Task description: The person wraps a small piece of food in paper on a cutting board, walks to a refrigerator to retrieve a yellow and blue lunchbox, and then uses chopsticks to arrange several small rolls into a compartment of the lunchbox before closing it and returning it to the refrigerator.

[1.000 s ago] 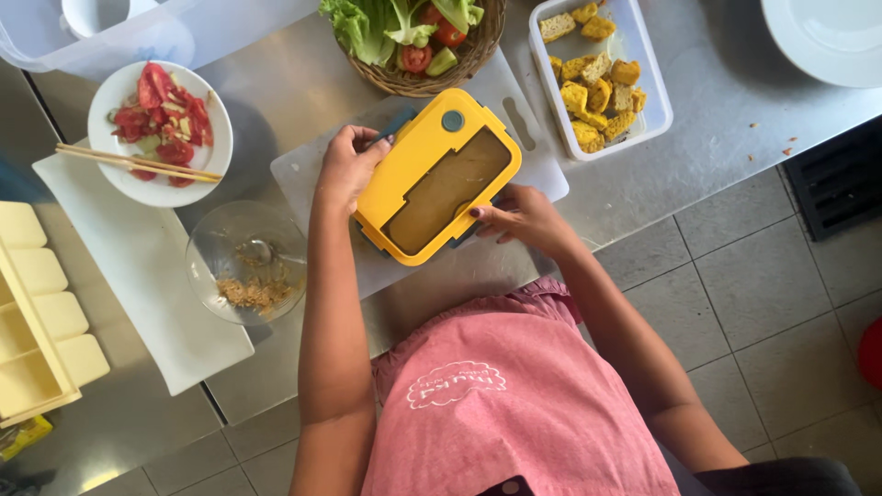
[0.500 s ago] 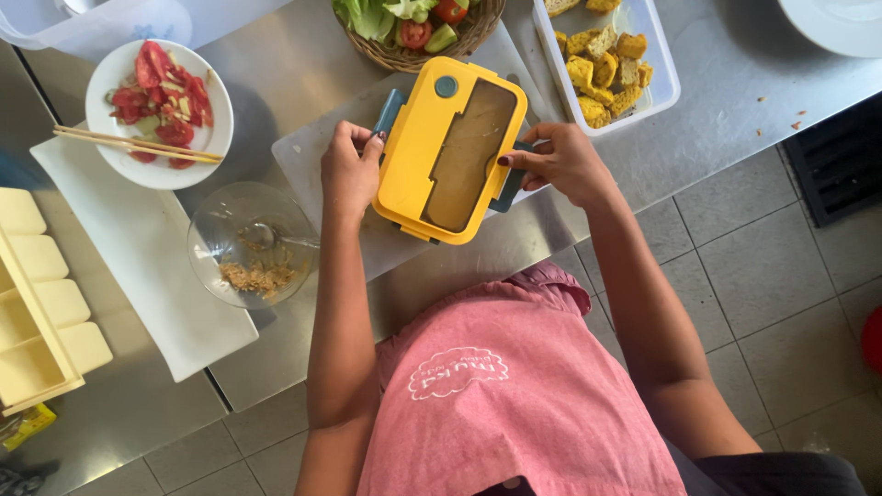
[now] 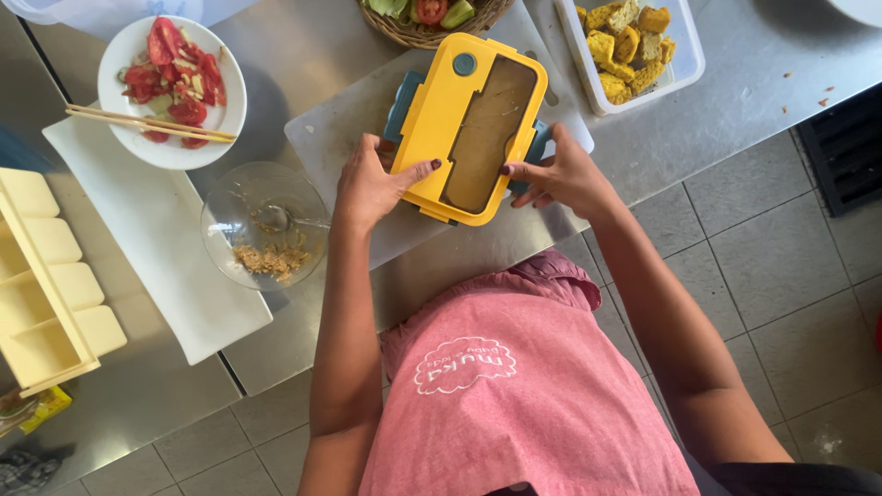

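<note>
Rectangular yellow plastic lunchbox (image 3: 470,129) between hands

The person wears a faded pink-red apron or top (image 3: 514,386) of soft, slightly mottled cloth, with a white printed emblem (image 3: 464,365) on the chest: rounded lettering set inside a thin oval outline. Above the emblem the cloth bunches into a gathered, rumpled fold (image 3: 542,276) just below the fingers. Both arms are bare from the fingers back, with no sleeves, watch or bracelets showing. The nails are painted dark, seen on the left hand (image 3: 372,184) and on the right hand (image 3: 560,174). A dark strip of another garment (image 3: 790,478) shows at the lower right edge.
</note>
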